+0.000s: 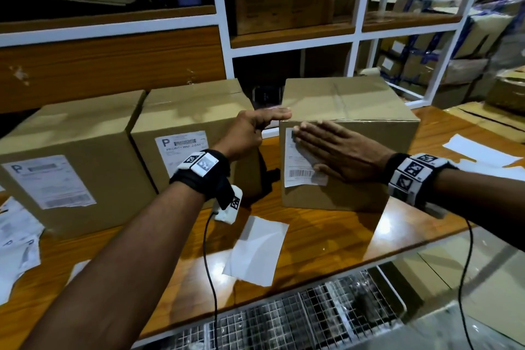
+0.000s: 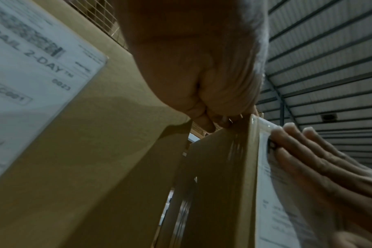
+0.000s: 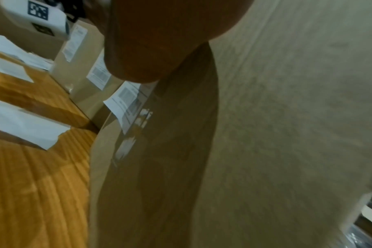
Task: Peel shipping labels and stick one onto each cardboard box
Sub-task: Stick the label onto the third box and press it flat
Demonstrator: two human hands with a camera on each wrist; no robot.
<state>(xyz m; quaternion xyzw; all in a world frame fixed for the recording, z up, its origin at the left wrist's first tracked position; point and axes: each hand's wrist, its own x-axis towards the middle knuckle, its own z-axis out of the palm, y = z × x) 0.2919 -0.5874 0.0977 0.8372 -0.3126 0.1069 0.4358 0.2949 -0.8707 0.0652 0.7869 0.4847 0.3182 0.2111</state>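
Three cardboard boxes stand in a row on the wooden table [image 1: 326,236]. The left box [image 1: 93,133] and the middle box [image 1: 196,111] each carry a white shipping label on the front. On the right box [image 1: 355,111] my right hand [image 1: 326,148] lies flat, its straight fingers [image 2: 304,151] pressing a shipping label [image 1: 299,176] against the front face. My left hand [image 1: 264,125] grips that box's top left corner with curled fingers [image 2: 210,109]. In the right wrist view my palm [image 3: 155,42] covers most of the label [image 3: 127,99].
Blank backing sheets lie on the table at the front [image 1: 255,250] and at the right [image 1: 477,150]. A heap of label sheets [image 1: 14,236] sits at the left edge. White-framed shelves [image 1: 355,34] with more boxes rise behind. Wire mesh [image 1: 284,318] lies below the front edge.
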